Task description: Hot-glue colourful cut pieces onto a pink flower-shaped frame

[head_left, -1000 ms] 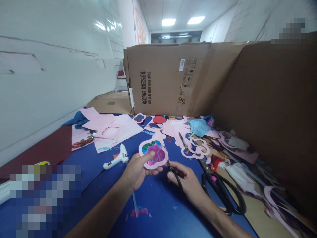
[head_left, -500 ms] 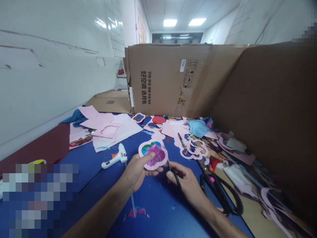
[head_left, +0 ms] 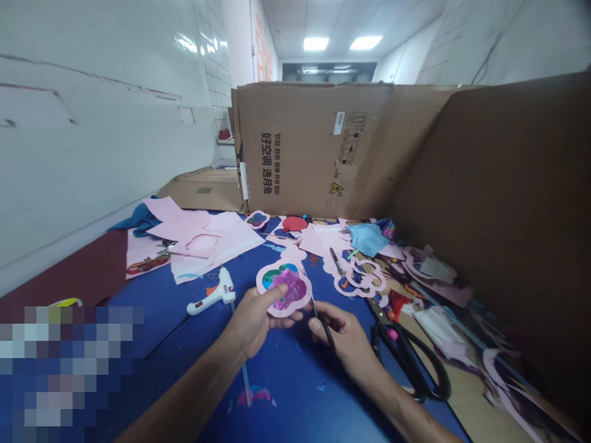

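Note:
Between the thumb and fingers of my left hand (head_left: 258,317) is a cloud-shaped pink paper cutout (head_left: 302,295) with a purple flower and green-blue leaves in its middle. My right hand (head_left: 344,332) is closed round the black handles of a pair of scissors (head_left: 327,327). The blades point up and away, along the right edge of the cutout; how far apart they are I cannot tell. A white glue gun (head_left: 215,296) lies left of my left hand. Right of my right hand rests a larger pair of scissors (head_left: 410,357) with black handles.
Pink paper sheets (head_left: 198,234) lie at the back left of the blue table (head_left: 286,400). A dark pen (head_left: 337,263) and cloud-shaped paper frames (head_left: 364,283) are beyond my right hand. Paper and fabric scraps (head_left: 443,332) litter the right side. Cardboard panels (head_left: 305,147) stand behind and to the right.
Hands, cutout and scissors hold nearly the same pose. The whole view has shifted very slightly, with things appearing a little further left.

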The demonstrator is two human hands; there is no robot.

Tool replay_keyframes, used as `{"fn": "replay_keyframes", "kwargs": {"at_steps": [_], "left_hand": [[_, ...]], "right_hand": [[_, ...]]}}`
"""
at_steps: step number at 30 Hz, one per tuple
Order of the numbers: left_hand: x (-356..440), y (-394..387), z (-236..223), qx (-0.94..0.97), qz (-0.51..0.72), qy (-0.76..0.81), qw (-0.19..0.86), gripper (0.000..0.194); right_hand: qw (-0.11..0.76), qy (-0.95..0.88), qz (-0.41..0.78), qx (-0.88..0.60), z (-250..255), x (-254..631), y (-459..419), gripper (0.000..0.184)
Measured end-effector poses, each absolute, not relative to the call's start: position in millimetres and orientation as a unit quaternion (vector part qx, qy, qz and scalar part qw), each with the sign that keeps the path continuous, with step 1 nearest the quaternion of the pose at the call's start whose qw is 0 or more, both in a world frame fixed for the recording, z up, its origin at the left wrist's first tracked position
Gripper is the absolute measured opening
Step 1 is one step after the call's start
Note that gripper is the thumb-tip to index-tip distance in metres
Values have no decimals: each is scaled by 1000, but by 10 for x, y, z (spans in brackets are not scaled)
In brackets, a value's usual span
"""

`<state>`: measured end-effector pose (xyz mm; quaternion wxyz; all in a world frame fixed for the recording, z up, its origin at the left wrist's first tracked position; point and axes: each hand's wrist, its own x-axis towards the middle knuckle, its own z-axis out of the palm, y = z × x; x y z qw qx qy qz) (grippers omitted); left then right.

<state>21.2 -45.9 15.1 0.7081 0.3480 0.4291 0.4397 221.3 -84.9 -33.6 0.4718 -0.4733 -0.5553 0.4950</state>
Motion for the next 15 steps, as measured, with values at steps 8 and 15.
{"fn": "replay_keyframes", "kwargs": {"at_steps": [8, 15], "left_hand": [[229, -469, 188, 345, 439, 438, 705, 28], [234, -477, 184, 343, 438, 441, 704, 30]], "right_hand": [[477, -551, 497, -471, -346, 2211, -843, 66], [477, -550, 502, -467, -354, 2202, -857, 67]]}}
